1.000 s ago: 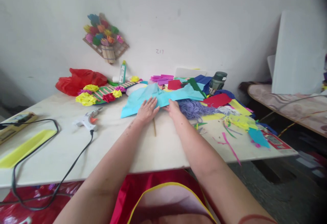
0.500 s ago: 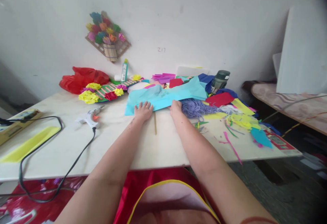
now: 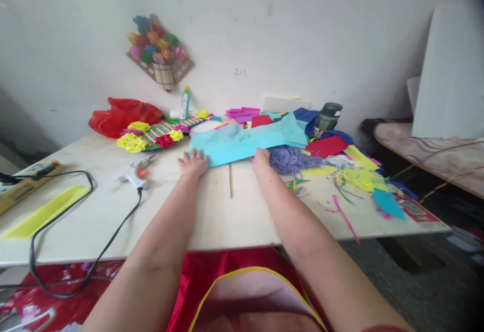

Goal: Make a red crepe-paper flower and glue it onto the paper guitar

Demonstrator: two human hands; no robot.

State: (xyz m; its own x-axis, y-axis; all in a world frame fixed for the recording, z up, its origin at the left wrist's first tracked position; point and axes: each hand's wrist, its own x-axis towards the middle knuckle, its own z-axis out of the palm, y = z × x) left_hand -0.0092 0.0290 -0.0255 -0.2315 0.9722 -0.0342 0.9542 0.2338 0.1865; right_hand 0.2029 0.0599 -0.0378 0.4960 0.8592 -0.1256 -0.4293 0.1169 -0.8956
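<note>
Item: light blue paper sheet (image 3: 247, 142). I press my left hand (image 3: 193, 162) and right hand (image 3: 260, 159), both spread flat, on its near edge, pinning it to the table (image 3: 227, 216).

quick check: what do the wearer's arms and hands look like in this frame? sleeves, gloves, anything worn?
Both forearms are bare from the frame's bottom edge to the wrists: no sleeves in view. The left hand and right hand are ungloved, with no rings or watch that can be made out. A thin reddish band shows on the right arm at the bottom edge. No cables on them.
</note>
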